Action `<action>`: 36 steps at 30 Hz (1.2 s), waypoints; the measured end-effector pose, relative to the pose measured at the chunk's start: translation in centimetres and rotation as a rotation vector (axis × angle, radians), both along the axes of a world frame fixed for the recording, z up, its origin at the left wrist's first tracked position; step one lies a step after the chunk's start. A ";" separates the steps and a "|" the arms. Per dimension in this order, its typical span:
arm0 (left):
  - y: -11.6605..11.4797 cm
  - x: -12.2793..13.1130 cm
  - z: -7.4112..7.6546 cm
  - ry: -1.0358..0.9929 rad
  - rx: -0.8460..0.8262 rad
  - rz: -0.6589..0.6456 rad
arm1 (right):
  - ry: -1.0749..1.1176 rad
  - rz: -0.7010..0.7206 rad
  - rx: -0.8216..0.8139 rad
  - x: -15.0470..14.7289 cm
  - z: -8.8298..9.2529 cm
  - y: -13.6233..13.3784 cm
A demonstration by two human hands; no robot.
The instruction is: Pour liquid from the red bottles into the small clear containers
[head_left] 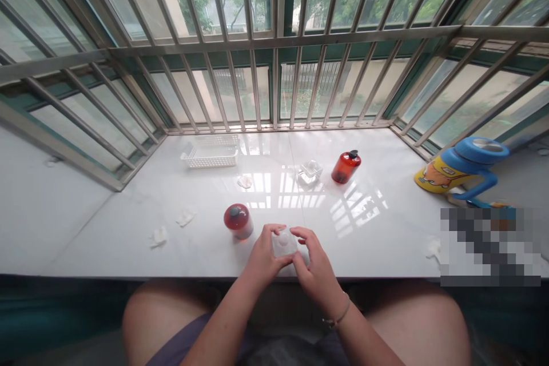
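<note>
Near the front edge of the white counter, my left hand [266, 256] is closed around the left side of a small clear square container [283, 244] with a round part on top. My right hand [313, 260] curves round its right side, fingertips and thumb at its edge, a bracelet on the wrist. Just left of my left hand stands a red bottle [238, 222] with a dark top. Farther back are a clear glass-like square container [309, 173] and a second red bottle [346, 167] with a black cap, slightly apart.
A white perforated basket [210, 152] sits at the back left by the barred window. Crumpled white tissues [158, 237] lie on the counter [107, 240]. At the right is a blue and yellow jug-like bottle [461, 167] with a handle, near a blurred-out patch.
</note>
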State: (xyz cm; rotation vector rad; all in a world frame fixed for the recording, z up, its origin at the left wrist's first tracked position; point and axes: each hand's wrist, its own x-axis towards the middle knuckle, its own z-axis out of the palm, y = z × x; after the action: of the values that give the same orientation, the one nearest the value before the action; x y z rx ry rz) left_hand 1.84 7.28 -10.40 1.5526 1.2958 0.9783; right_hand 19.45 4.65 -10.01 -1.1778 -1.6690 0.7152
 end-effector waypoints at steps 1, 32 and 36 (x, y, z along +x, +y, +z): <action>0.0 0.0 0.0 0.000 0.000 -0.002 | -0.017 -0.008 0.013 -0.2 0.2 0.1; 0.5 0.0 0.1 0.091 0.050 -0.059 | 0.016 -0.073 0.143 0.2 3.4 -0.5; 0.5 -0.1 0.0 0.105 0.099 -0.074 | -0.016 -0.077 0.229 0.6 3.2 -1.0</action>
State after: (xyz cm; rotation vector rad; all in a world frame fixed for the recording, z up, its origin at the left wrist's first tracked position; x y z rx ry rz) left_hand 1.75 7.83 -10.36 1.7362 1.2683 0.9367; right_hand 20.10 3.69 -6.85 -1.0803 -1.6607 0.4537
